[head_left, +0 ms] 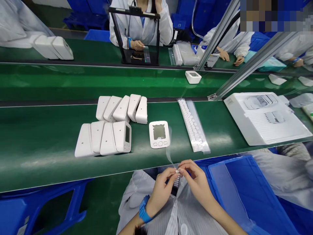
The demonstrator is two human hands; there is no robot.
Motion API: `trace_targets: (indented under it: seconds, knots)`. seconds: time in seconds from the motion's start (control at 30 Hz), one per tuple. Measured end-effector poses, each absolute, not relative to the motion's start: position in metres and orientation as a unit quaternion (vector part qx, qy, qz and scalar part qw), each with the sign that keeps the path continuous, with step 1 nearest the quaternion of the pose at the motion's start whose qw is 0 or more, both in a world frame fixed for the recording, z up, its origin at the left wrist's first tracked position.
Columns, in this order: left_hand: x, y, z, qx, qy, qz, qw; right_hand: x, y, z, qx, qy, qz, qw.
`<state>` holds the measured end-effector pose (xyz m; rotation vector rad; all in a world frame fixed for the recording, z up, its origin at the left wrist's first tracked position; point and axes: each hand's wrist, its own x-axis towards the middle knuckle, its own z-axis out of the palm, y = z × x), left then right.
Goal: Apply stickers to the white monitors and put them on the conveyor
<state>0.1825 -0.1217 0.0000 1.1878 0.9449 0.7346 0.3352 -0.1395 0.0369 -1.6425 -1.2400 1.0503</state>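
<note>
Close to my body at the table's front edge, my left hand [160, 189] and my right hand [197, 179] meet fingertip to fingertip. Both pinch a small white piece [177, 171], too small to identify. From the fingers a clear film strip [168, 155] curls up onto the table. Just beyond lies a white monitor [160, 143], screen up, with a grey display and buttons along its lower edge; the film passes by its right side. Below the fingertips a white ridged strip [176, 181] shows, partly hidden by the hands.
Several white monitors [107, 137] stand on edge in two rows at left. A clear bag of white round pieces [192, 125] lies right of centre. A white printed box [259, 130] is at right. Beyond the green conveyor [85, 81], co-workers sit; a metal post [227, 78] slants upward.
</note>
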Motion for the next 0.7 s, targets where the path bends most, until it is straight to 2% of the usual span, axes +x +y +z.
trace_targets:
  seconds: [0.17,0.5,0.7]
  knots:
    - [0.141,-0.137,0.025,0.490,0.487,0.367,0.623,0.309,-0.129,0.059,-0.584,-0.501,0.506,0.391]
    - [0.090,-0.146,0.030,0.580,0.582,0.374,0.430,0.258,-0.092,0.056,-0.483,-0.534,0.607,0.336]
    - [0.089,-0.131,0.018,0.634,0.551,0.345,0.419,0.262,-0.074,0.046,-0.493,-0.538,0.608,0.312]
